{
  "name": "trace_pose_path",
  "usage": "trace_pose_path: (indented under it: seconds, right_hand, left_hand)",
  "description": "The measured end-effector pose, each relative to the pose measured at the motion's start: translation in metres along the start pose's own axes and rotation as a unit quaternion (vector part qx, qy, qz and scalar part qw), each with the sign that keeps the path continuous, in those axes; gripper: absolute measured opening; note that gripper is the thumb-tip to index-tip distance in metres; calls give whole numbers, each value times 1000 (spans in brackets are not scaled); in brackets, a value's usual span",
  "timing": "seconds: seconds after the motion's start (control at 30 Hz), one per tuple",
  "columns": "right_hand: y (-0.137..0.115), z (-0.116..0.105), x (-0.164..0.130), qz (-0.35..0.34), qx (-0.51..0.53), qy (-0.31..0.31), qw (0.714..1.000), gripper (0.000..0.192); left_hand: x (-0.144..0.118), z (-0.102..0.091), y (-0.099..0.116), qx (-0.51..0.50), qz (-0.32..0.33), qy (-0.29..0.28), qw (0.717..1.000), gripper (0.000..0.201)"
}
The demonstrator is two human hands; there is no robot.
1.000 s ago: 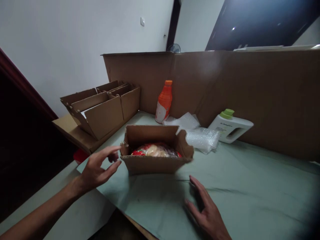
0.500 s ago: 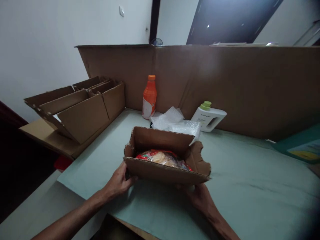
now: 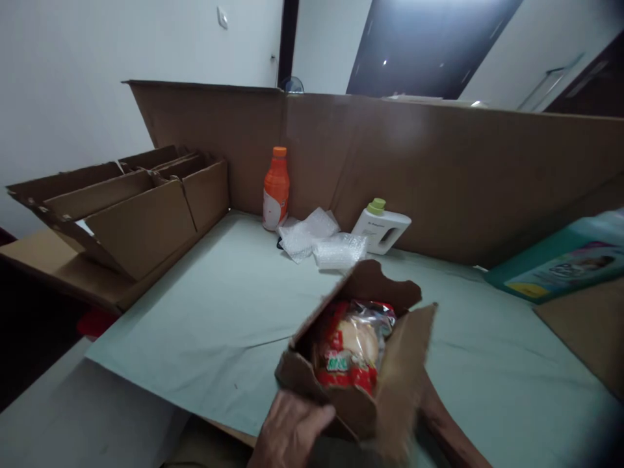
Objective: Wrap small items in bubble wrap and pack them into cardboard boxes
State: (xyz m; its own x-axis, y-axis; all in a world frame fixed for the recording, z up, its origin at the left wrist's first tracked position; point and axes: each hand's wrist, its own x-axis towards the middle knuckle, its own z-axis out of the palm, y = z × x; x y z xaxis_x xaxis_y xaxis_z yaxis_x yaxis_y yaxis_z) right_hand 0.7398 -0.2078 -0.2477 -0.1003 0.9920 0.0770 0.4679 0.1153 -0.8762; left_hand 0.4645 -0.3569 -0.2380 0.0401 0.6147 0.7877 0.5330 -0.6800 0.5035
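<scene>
Head view: the open cardboard box (image 3: 361, 364) holding a snack packet (image 3: 351, 348), earlier flat on the counter (image 3: 214, 325), is now lifted and turned at 6 o'clock. Left hand (image 3: 287, 432) fingers grip its corner; the right hand is hidden.

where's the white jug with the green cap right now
The white jug lies on its side at the back of the green mat, against the cardboard wall, just right of the bubble wrap.
</scene>
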Motion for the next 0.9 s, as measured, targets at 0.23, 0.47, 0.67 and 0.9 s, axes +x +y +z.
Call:
trace_pose_path:
  seconds: [0.23,0.47,0.67,0.9]
  right_hand:
    - [-13,8,-6,8,-5,-15,1000,60]
    - [-30,15,-28,56,-62,43,996,70]
    - [-40,6,19,48,-116,74,989,54]
    - [-32,14,82,38,-139,119,982,42]
  left_hand:
    - [23,-27,-14,14,-109,-4,994,46]
    - [57,-9,-84,-43,-313,-33,948,47]
    - [103,16,-118,-29,-346,-152,925,44]
    - [138,45,-147,7,-364,-133,922,36]
